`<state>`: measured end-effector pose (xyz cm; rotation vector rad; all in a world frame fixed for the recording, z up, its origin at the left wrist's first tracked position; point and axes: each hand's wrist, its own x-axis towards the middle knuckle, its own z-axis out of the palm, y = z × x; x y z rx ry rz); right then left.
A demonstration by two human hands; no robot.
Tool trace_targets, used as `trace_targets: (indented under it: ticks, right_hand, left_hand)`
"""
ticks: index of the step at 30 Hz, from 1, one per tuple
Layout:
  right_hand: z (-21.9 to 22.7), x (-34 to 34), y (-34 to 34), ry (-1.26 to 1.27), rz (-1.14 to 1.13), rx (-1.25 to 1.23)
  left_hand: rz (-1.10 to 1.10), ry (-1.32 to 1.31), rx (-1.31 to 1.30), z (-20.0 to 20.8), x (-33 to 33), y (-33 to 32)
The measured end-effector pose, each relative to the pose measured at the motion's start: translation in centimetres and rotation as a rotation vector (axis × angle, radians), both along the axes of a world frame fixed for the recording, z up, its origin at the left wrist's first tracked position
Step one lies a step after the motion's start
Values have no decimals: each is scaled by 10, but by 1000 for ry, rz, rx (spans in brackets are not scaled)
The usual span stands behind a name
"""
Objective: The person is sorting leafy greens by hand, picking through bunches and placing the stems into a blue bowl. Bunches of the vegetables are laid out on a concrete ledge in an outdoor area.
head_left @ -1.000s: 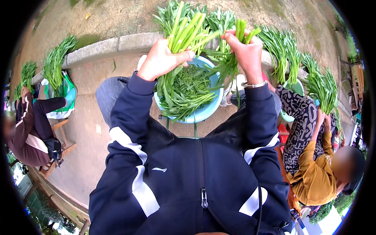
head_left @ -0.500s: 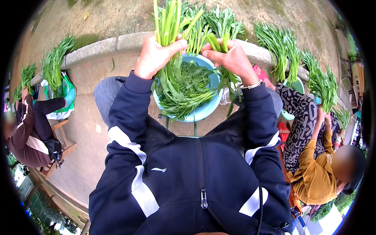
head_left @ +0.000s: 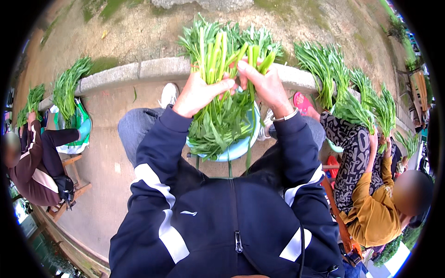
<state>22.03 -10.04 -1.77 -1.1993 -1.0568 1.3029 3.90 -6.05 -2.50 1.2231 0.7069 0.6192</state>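
Note:
My left hand (head_left: 204, 94) is closed round a thick bunch of long-stemmed leafy greens (head_left: 215, 58), cut stem ends up and leaves hanging down. Close beside it, my right hand (head_left: 267, 88) grips a few stalks of the same greens (head_left: 253, 54), its thumb pressed along the stems. The fingers of the two hands nearly meet, and whether they touch is hard to tell. Below them, between my knees, stands a light blue basin (head_left: 238, 150) holding more cut greens (head_left: 222, 132). The hanging leaves hide much of the basin.
More bunches of greens (head_left: 264, 41) lie on a concrete kerb (head_left: 118, 76) beyond the basin, with others (head_left: 320, 65) to the right. A person in a mustard top (head_left: 371, 204) handles greens at right. At left, another person (head_left: 34, 176) sits by a green-white bag (head_left: 79, 143).
My hands have come closer together, the right one moving left toward the left-hand bunch. The view has shifted, so the basin sits lower. The person at right has parted their hands.

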Motion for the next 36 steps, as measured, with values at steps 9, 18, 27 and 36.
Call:
trace_targets:
  ticks: [9, 18, 27, 36]
  right_hand:
    - [-6, 13, 1, 23, -169, -64]
    - [11, 54, -8, -93, -424, 5]
    - [4, 16, -7, 273, -155, -155]
    - [5, -11, -5, 204, -85, -22]
  left_hand:
    - [150, 45, -14, -5, -18, 12]
    - [11, -3, -46, 11, -20, 10]
    - [-158, -234, -201, 11, -17, 5]
    - [-113, -231, -291, 4, -10, 3]
